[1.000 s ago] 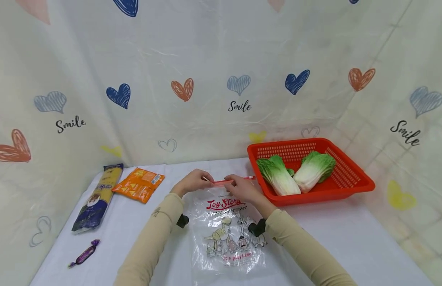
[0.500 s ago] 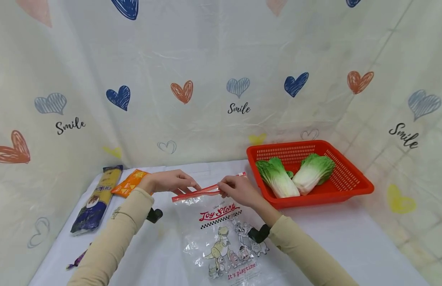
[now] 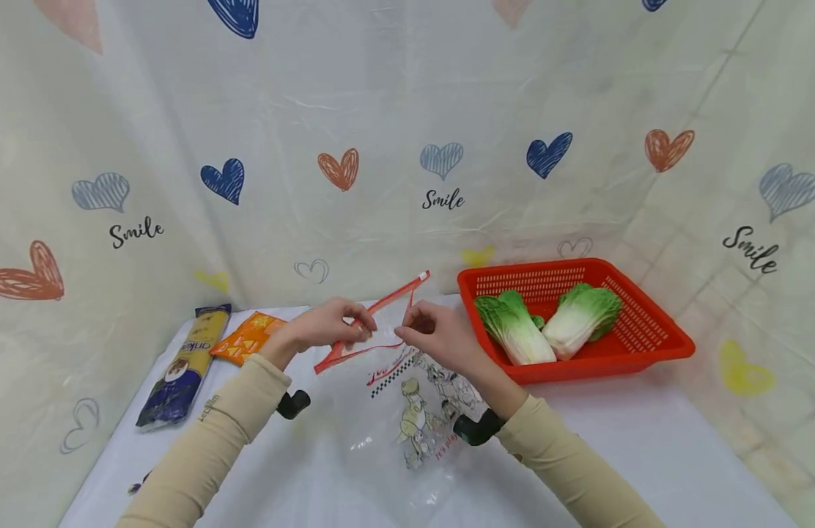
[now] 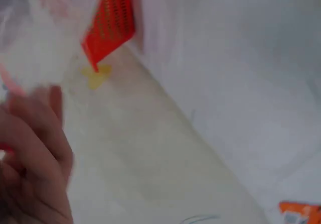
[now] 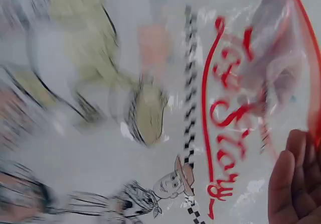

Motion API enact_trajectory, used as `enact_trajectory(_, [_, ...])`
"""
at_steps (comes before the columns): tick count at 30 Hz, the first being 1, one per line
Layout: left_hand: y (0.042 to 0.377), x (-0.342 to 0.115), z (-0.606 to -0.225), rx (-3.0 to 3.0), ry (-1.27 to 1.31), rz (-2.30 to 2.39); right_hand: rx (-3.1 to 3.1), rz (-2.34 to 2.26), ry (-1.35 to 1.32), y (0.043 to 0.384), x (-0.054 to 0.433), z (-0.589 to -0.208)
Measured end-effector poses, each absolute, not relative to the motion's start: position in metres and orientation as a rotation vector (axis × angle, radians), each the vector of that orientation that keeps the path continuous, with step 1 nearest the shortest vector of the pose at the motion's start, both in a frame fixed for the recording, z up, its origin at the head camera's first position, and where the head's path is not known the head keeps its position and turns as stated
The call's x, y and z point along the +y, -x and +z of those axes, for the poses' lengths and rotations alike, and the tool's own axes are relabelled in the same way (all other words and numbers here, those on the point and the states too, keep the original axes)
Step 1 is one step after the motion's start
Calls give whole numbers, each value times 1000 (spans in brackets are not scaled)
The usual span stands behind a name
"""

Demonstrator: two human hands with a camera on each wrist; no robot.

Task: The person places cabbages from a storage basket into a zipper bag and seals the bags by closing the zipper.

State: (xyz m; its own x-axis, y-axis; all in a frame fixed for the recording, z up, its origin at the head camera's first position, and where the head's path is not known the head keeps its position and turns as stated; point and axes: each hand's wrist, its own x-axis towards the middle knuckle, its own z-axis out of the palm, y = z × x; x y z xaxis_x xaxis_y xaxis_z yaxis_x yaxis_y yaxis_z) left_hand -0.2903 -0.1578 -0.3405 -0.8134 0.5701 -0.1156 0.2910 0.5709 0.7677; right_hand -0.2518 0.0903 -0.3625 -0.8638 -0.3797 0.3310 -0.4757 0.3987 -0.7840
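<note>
A clear plastic zip bag [image 3: 388, 411] with a red rim, "Toy Story" lettering and cartoon figures is held up over the table, its mouth spread apart. My left hand [image 3: 331, 323] grips the far side of the red rim with curled fingers. The near side of the rim is pinched between thumb and fingers of my right hand [image 3: 440, 339]. In the right wrist view the bag's printed front [image 5: 215, 108] fills most of the picture, fingers at lower right. The left wrist view is blurred, with curled fingers [image 4: 35, 148] at its left edge.
A red plastic basket [image 3: 579, 370] holding two napa cabbages [image 3: 582, 315] stands at the back right. An orange snack packet [image 3: 245, 339] and a blue-and-gold packet [image 3: 183, 367] lie at the left. A purple-wrapped candy [image 3: 135, 488] is mostly behind the left sleeve.
The bag's mouth, flat and closed one second ago, now gapes. My left hand went left, then took the far rim; the bag has lifted and tilted. The basket stays put.
</note>
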Motion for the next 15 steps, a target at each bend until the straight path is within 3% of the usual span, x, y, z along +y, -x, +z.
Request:
enact_trajectory(8, [262, -124, -275, 3536, -798, 734, -2382, 1315, -762, 268, 94, -343])
enact_trajectory(13, [239, -96, -282, 3974, -1145, 419, -2444, 1230, -713, 284, 103, -355])
enact_trajectory(15, [236, -92, -297, 3929, -1138, 197, -2675, 1031, -652, 289, 109, -363])
